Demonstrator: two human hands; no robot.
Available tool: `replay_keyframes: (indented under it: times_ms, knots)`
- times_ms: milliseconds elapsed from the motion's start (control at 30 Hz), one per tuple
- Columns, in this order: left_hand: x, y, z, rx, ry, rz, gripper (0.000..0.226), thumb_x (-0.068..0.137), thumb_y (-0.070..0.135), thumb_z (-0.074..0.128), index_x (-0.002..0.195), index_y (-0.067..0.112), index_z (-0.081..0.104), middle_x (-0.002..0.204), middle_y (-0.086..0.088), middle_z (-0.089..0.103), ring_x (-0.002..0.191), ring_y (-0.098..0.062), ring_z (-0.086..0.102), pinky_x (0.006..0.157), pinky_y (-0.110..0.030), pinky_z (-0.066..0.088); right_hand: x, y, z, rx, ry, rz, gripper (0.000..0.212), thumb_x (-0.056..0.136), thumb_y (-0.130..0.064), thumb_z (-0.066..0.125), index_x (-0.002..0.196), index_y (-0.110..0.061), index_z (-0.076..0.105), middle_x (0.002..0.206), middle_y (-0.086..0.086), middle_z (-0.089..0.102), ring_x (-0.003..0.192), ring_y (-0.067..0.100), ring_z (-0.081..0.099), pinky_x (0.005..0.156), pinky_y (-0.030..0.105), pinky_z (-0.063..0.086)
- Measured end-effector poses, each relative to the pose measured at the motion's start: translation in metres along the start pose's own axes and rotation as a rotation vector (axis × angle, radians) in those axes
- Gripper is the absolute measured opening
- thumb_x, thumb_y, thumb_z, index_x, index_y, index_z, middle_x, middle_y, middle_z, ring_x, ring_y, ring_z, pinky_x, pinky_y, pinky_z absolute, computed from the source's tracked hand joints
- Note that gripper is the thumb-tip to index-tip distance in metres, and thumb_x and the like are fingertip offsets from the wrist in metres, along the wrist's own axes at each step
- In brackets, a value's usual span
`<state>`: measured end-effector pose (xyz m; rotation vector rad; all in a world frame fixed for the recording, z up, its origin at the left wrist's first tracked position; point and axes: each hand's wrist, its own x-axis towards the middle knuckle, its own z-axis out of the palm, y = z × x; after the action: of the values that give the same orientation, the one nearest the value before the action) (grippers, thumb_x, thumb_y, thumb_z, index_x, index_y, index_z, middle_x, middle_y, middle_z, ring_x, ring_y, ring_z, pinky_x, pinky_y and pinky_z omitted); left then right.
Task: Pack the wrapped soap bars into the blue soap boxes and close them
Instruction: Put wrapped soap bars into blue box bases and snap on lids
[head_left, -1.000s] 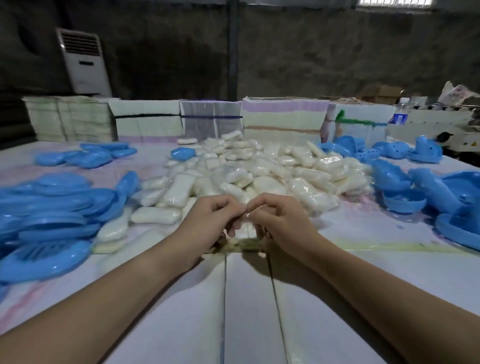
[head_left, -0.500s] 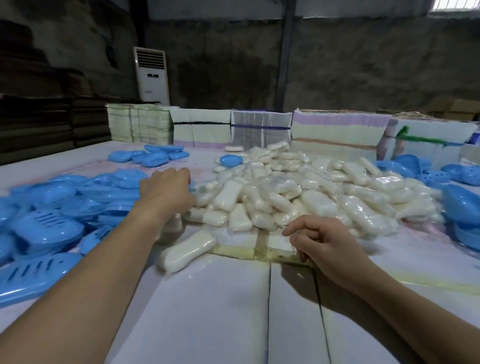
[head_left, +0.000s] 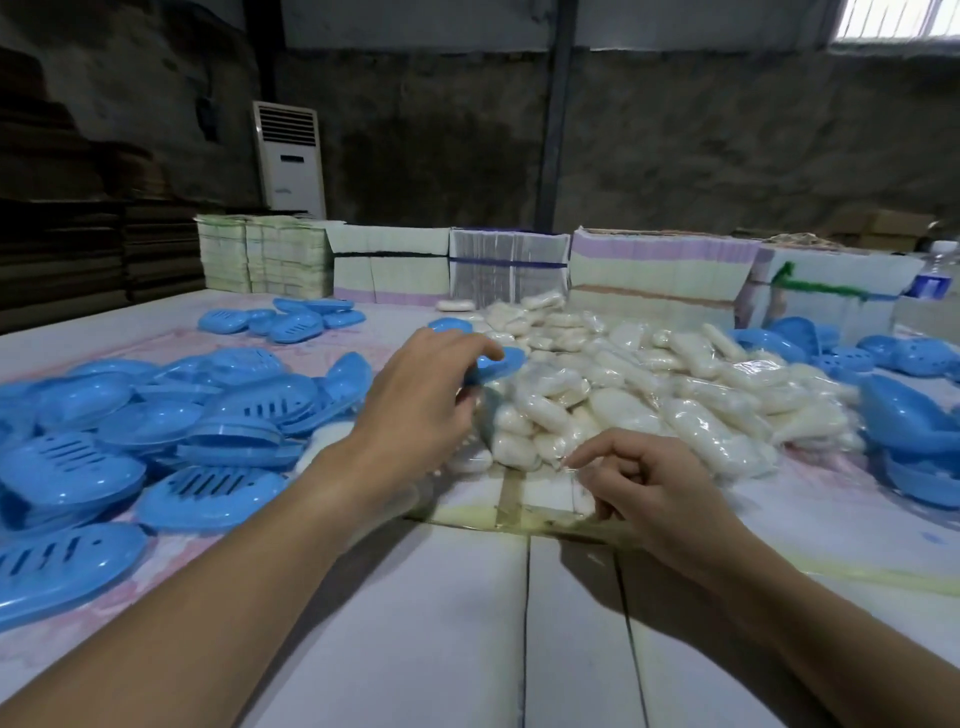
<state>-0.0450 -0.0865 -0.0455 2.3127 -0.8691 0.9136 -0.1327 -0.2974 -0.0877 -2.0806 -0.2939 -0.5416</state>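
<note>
left hand gripping a blue soap box half, right hand loosely curled, over white table in dim concrete room

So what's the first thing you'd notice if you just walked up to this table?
Probably the big heap of white soap bars in clear plastic wrap in the middle of the table. Then the shiny blue plastic soap box halves spread over the left side, with more at the far right. The left hand holds one blue plastic box piece beside the heap.
</note>
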Motion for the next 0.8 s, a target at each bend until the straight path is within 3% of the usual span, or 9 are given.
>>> replay_keyframes:
  times_ms: [133, 233, 333, 433, 500, 600, 700, 800]
  knots:
    - [-0.008, 0.018, 0.005, -0.261, -0.055, 0.134, 0.031, 0.078, 0.009, 0.07, 0.107, 0.018, 0.074, 0.084, 0.017, 0.06, 0.082, -0.005, 0.054, 0.073, -0.016, 0.04, 0.003, -0.001, -0.011, 0.113, 0.247, 0.015, 0.03, 0.084, 0.012, 0.054, 0.077, -0.013, 0.07, 0.044, -0.005, 0.038, 0.045, 0.007, 0.046, 0.051, 0.016, 0.039]
    - [-0.013, 0.025, 0.008, -0.422, -0.202, 0.177, 0.02, 0.072, 0.01, 0.069, 0.088, 0.018, 0.076, 0.077, 0.006, 0.067, 0.075, -0.01, 0.057, 0.069, -0.021, 0.046, 0.004, -0.004, -0.024, 0.11, 0.409, -0.005, 0.027, 0.085, 0.012, 0.053, 0.079, -0.009, 0.068, 0.048, 0.007, 0.041, 0.047, 0.006, 0.045, 0.05, 0.016, 0.039]
    - [-0.021, 0.028, 0.015, -0.531, -0.441, 0.174, 0.018, 0.073, 0.003, 0.076, 0.083, 0.019, 0.076, 0.079, 0.006, 0.066, 0.076, -0.014, 0.06, 0.07, -0.031, 0.05, 0.005, -0.007, -0.034, 0.079, 0.51, -0.006, 0.025, 0.085, 0.01, 0.053, 0.081, -0.009, 0.068, 0.054, 0.019, 0.048, 0.05, 0.007, 0.047, 0.051, 0.017, 0.039]
    - [-0.027, 0.032, 0.021, -0.554, -0.639, 0.163, 0.015, 0.074, 0.018, 0.084, 0.082, 0.027, 0.076, 0.093, 0.007, 0.066, 0.091, -0.013, 0.061, 0.08, -0.034, 0.051, 0.006, -0.003, -0.04, 0.011, 0.536, 0.033, 0.026, 0.084, 0.006, 0.055, 0.08, -0.016, 0.069, 0.056, 0.007, 0.052, 0.052, 0.011, 0.047, 0.052, 0.023, 0.039]
    - [-0.029, 0.034, 0.025, -0.552, -0.68, 0.165, 0.016, 0.073, 0.033, 0.085, 0.085, 0.034, 0.074, 0.103, 0.015, 0.063, 0.103, -0.008, 0.057, 0.09, -0.032, 0.046, 0.006, 0.003, -0.043, -0.171, 0.506, 0.052, 0.021, 0.084, -0.001, 0.06, 0.085, -0.021, 0.069, 0.061, -0.002, 0.056, 0.058, 0.012, 0.049, 0.057, 0.028, 0.04]
    - [-0.03, 0.035, 0.027, -0.582, -0.636, 0.106, 0.015, 0.071, 0.038, 0.086, 0.078, 0.039, 0.073, 0.112, 0.025, 0.053, 0.113, 0.001, 0.052, 0.092, -0.019, 0.044, 0.005, 0.01, -0.043, -0.568, 0.342, 0.114, 0.032, 0.085, -0.025, 0.066, 0.116, -0.026, 0.064, 0.096, -0.004, 0.063, 0.098, 0.018, 0.05, 0.079, 0.035, 0.04]
    - [-0.032, 0.035, 0.032, -0.588, -0.636, 0.08, 0.019, 0.072, 0.032, 0.088, 0.08, 0.039, 0.072, 0.116, 0.022, 0.053, 0.111, 0.002, 0.052, 0.091, -0.014, 0.041, 0.009, 0.012, -0.04, -0.816, 0.203, 0.178, 0.056, 0.087, -0.049, 0.057, 0.141, -0.036, 0.045, 0.134, -0.004, 0.054, 0.122, 0.022, 0.034, 0.095, 0.038, 0.03]
    - [-0.032, 0.036, 0.037, -0.607, -0.617, 0.053, 0.029, 0.072, 0.028, 0.089, 0.096, 0.033, 0.072, 0.114, 0.012, 0.058, 0.108, -0.003, 0.055, 0.093, -0.016, 0.042, 0.014, 0.015, -0.032, -0.987, 0.053, 0.196, 0.057, 0.09, -0.062, 0.042, 0.144, -0.047, 0.033, 0.15, -0.007, 0.04, 0.135, 0.023, 0.023, 0.102, 0.044, 0.024]
